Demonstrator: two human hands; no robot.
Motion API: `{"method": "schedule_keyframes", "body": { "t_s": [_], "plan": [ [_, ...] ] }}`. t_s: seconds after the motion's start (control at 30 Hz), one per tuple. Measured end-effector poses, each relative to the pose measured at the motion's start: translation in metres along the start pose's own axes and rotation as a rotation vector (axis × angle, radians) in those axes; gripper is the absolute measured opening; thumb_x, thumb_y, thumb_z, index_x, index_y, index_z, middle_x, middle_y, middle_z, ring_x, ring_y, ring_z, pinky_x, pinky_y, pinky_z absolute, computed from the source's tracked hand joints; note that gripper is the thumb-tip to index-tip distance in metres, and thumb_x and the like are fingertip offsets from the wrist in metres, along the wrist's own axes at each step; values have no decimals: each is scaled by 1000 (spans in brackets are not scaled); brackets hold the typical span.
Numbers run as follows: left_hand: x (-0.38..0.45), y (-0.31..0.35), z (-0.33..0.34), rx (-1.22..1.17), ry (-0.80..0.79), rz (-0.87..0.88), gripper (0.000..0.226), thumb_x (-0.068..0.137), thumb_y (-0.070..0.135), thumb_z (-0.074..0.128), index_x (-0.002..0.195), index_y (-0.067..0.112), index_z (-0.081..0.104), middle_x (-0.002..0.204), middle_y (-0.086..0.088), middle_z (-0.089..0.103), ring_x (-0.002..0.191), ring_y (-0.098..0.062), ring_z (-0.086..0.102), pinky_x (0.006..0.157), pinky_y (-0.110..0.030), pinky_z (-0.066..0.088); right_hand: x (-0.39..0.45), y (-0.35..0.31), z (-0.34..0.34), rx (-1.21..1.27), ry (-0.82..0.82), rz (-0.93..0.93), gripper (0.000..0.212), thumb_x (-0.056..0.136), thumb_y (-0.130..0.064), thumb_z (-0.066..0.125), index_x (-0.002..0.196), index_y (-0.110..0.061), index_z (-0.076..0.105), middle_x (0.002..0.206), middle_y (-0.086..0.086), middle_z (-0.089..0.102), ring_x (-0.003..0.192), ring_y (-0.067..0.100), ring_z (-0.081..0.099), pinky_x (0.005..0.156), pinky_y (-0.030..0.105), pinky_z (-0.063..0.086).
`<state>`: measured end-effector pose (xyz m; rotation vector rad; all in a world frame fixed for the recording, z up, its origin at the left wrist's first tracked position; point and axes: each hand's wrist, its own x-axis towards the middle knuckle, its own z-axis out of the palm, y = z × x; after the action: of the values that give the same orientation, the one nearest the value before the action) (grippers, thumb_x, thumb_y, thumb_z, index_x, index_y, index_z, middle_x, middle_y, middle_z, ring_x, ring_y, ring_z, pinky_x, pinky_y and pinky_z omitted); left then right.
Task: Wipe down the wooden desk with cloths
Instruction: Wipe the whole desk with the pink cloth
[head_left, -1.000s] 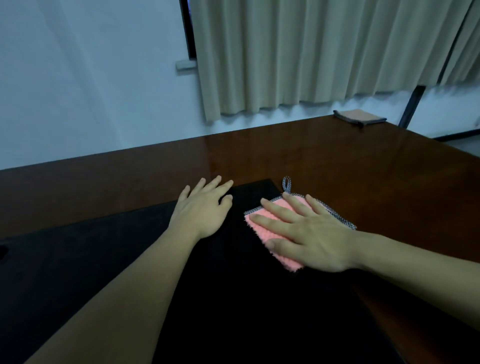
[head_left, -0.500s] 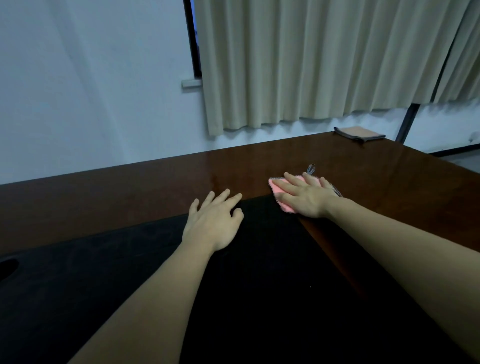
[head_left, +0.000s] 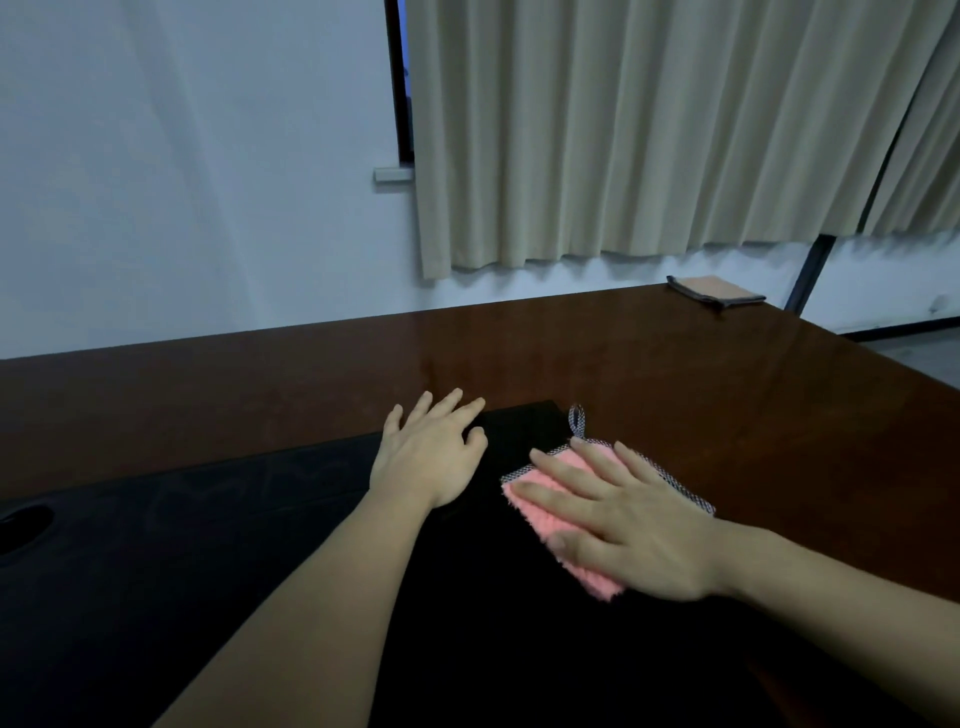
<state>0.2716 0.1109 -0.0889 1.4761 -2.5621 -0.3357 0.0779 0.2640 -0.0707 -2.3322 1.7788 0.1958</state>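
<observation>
Right hand flat, fingers spread, pressing cloth at centre frame onto worktop; no pinch, so it may slip or bunch.

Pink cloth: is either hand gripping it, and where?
Neither grips it. The right hand presses flat on the pink cloth, fingers straight; the left hand rests on the black mat.

This looks like an office or meeting room. A broad, glossy wooden desk with a dark inset pad fills the lower view, and a round opening in the pad at the far left resembles a cable port. Behind it stand a plain white wall and long beige curtains over a dark-framed window. A folded cloth lies at the desk's far corner.
</observation>
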Motion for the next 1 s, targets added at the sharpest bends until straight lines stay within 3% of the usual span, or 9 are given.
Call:
{"method": "schedule_keyframes", "body": {
  "t_s": [0.17, 0.4, 0.6, 0.73, 0.83, 0.93, 1.0],
  "plan": [
    [-1, -2, 1, -49, 45, -4, 53, 107, 44, 28, 159, 40, 25, 169, 12, 14, 157, -16, 6, 127, -45, 0, 44, 18, -7, -24, 45, 137, 50, 100, -67, 10, 143, -67, -17, 163, -23, -21, 154, 21, -19, 123, 54, -11],
    [-11, -6, -11, -140, 96, 27, 51, 107, 41, 34, 158, 39, 29, 168, 12, 16, 156, -16, 6, 127, -46, 1, 118, 35, -27, 39, 39, 347, 56, 105, -60, 16, 157, -52, -4, 168, -14, -13, 155, 32, -12, 121, 63, -5],
    [-52, -52, -34, -67, 20, -42, 49, 108, 46, 32, 157, 41, 29, 168, 14, 16, 156, -16, 6, 125, -50, -1, 76, -7, -15, 11, 25, 185, 58, 100, -67, 6, 154, -56, -10, 166, -17, -19, 155, 29, -16, 122, 60, -10],
    [-80, -83, -45, -9, -20, -102, 50, 108, 48, 30, 158, 41, 27, 168, 14, 14, 157, -18, 6, 125, -54, 1, 36, -50, -2, -8, 9, -8, 66, 77, -80, -13, 141, -66, -21, 161, -21, -26, 152, 25, -25, 121, 56, -16],
    [-90, -98, -49, -19, -28, -137, 50, 108, 48, 29, 157, 42, 27, 168, 14, 14, 157, -19, 5, 125, -55, 1, 32, -57, -1, 27, 10, -35, 68, 68, -84, -18, 135, -71, -22, 160, -23, -25, 152, 23, -24, 121, 55, -16],
    [-93, -101, -43, -13, -62, -141, 50, 109, 49, 27, 158, 44, 24, 169, 14, 10, 157, -21, 2, 125, -55, -1, 51, -49, -7, 11, 30, 31, 73, 77, -81, -11, 148, -64, -14, 164, -20, -19, 154, 24, -17, 122, 57, -11],
    [-94, -103, -38, -3, -44, -142, 50, 109, 50, 26, 158, 45, 23, 169, 15, 9, 157, -20, 1, 125, -54, -2, 75, -38, -13, 3, 41, 126, 63, 93, -74, 1, 153, -58, -9, 166, -17, -16, 155, 27, -13, 122, 58, -9]
  ]
}}
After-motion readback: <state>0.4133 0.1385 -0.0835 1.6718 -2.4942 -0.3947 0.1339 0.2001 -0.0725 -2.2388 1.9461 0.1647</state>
